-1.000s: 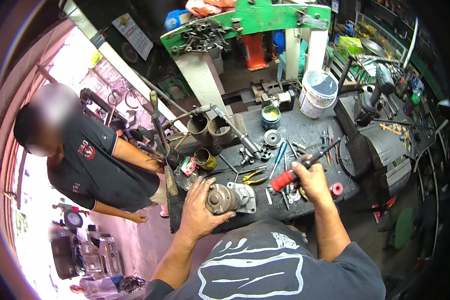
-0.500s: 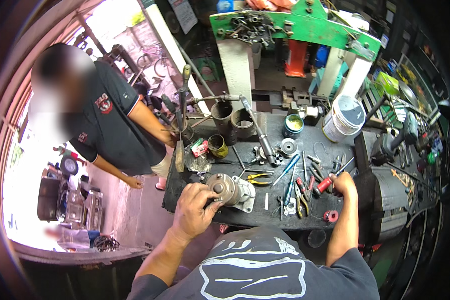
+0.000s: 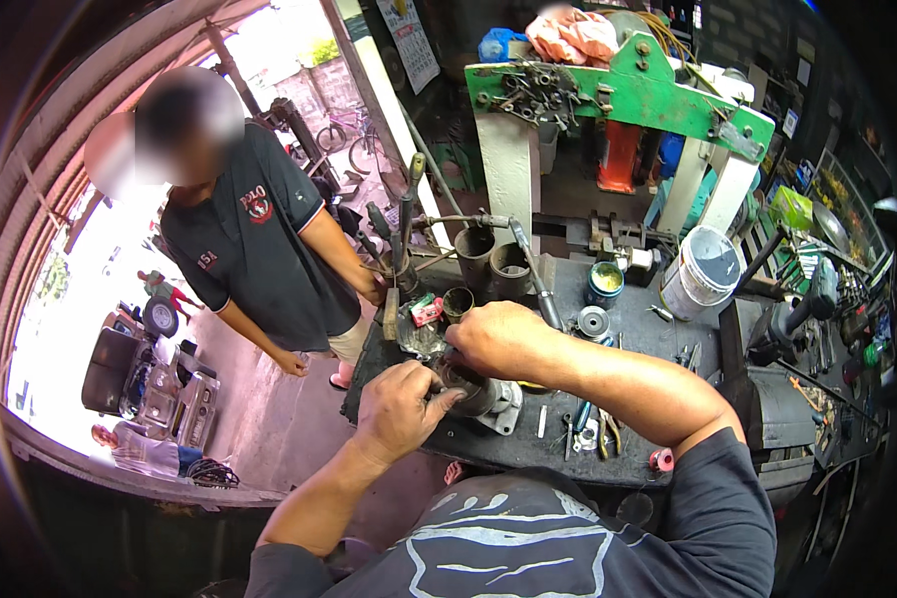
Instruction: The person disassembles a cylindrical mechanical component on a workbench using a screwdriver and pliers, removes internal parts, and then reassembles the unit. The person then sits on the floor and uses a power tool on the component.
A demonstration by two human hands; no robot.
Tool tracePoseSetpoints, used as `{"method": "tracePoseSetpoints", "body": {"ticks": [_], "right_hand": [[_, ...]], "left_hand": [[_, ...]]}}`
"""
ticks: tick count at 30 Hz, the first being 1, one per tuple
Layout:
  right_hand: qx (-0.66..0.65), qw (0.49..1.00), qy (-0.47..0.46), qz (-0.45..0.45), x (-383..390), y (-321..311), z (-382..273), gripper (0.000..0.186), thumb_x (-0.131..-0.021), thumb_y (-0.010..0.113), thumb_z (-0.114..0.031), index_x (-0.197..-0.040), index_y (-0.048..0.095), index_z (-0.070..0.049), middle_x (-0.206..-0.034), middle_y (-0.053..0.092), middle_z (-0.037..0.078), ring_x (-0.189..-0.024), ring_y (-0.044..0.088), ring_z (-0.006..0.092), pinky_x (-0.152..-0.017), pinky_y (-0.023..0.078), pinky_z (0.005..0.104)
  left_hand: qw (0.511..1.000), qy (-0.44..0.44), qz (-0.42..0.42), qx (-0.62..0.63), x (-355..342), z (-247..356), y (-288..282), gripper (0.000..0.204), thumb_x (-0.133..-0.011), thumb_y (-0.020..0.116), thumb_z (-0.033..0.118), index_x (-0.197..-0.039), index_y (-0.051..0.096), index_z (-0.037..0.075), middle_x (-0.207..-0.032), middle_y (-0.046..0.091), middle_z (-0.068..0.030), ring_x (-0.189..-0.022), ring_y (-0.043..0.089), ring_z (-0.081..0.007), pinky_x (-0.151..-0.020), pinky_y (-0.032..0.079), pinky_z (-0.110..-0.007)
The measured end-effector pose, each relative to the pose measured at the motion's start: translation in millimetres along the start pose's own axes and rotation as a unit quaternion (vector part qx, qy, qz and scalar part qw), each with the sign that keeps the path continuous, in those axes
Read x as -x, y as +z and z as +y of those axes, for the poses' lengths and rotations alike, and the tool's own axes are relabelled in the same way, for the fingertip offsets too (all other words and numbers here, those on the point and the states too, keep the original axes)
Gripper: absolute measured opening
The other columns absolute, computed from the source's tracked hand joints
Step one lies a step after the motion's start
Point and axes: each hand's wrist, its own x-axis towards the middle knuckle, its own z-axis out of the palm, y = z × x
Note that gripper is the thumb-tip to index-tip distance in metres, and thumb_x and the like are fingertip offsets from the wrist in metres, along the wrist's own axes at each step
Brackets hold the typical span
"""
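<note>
Cluttered workshop, black workbench [image 3: 640, 321]: metal housing [image 3: 480, 397] at its near edge, left of centre, between both hands.
Left hand [image 3: 397, 407] closes thumb and curled fingers on the housing's left end; right hand [image 3: 503, 344] bends over the top, its fingertips partly hidden, so cannot tell whether it grips. Handling, judged: heavy, rigid, perhaps slick if greasy; best hold is around the cylindrical body, with the pale flange [image 3: 506, 411] as a second purchase. Writing: lettering and a red emblem on the co-worker's dark shirt [image 3: 259, 239]; print on a wall sheet [image 3: 409, 50], too small to read; pale line graphics on the wearer's shirt [image 3: 508, 543].
</note>
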Motion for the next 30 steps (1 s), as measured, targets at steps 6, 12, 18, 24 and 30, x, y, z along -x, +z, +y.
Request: {"method": "tracePoseSetpoints", "body": {"ticks": [6, 12, 18, 24, 30], "right_hand": [[0.08, 0.985, -0.143, -0.062, -11, -3, 6, 0.024, -0.099, 0.063, -0.013, -0.119, 0.069, 0.0, -0.105, 0.077, 0.019, -0.1, 0.078, 0.0377, -0.088, 0.065, 0.0479], [0.008, 0.992, -0.107, -0.063, -8, -17, 4, 0.025, -0.098, 0.067, -0.016, -0.118, 0.07, -0.002, -0.104, 0.078, 0.02, -0.1, 0.079, 0.041, -0.085, 0.064, 0.051], [0.064, 0.992, -0.028, -0.102, -7, -20, -1, 0.02, -0.097, 0.066, -0.014, -0.111, 0.074, -0.002, -0.094, 0.079, 0.022, -0.09, 0.08, 0.0431, -0.078, 0.065, 0.0531], [-0.003, 0.987, -0.162, -0.011, -4, -25, 9, 0.03, -0.094, 0.069, -0.011, -0.123, 0.069, -0.002, -0.114, 0.073, 0.019, -0.112, 0.073, 0.043, -0.093, 0.061, 0.0507], [-0.076, 0.988, -0.13, 0.036, 5, -50, 8, 0.037, -0.093, 0.074, -0.006, -0.13, 0.07, -0.003, -0.115, 0.071, 0.018, -0.105, 0.074, 0.0419, -0.088, 0.062, 0.05]], "left_hand": [[0.986, -0.033, 0.116, 0.114, 7, -3, 40, 0.095, -0.068, 0.104, 0.044, -0.14, 0.06, -0.001, -0.138, 0.068, -0.022, -0.132, 0.063, -0.0429, -0.114, 0.049, -0.052], [0.963, -0.097, 0.064, 0.242, 0, -14, 66, 0.103, -0.066, 0.105, 0.034, -0.15, 0.055, 0.001, -0.145, 0.065, -0.0221, -0.137, 0.06, -0.042, -0.119, 0.047, -0.051], [0.951, -0.102, 0.094, 0.276, 0, -15, 73, 0.114, -0.064, 0.107, 0.024, -0.159, 0.048, 0.001, -0.143, 0.069, -0.0203, -0.133, 0.069, -0.0341, -0.115, 0.054, -0.045], [0.931, -0.078, 0.126, 0.333, -5, -11, 63, 0.113, -0.066, 0.107, 0.029, -0.158, 0.049, 0.001, -0.143, 0.067, -0.0232, -0.134, 0.068, -0.0384, -0.114, 0.055, -0.047], [0.937, -0.005, 0.149, 0.317, -19, -6, 35, 0.103, -0.067, 0.104, 0.02, -0.155, 0.054, -0.001, -0.137, 0.071, -0.0203, -0.126, 0.073, -0.035, -0.11, 0.057, -0.044]]}}
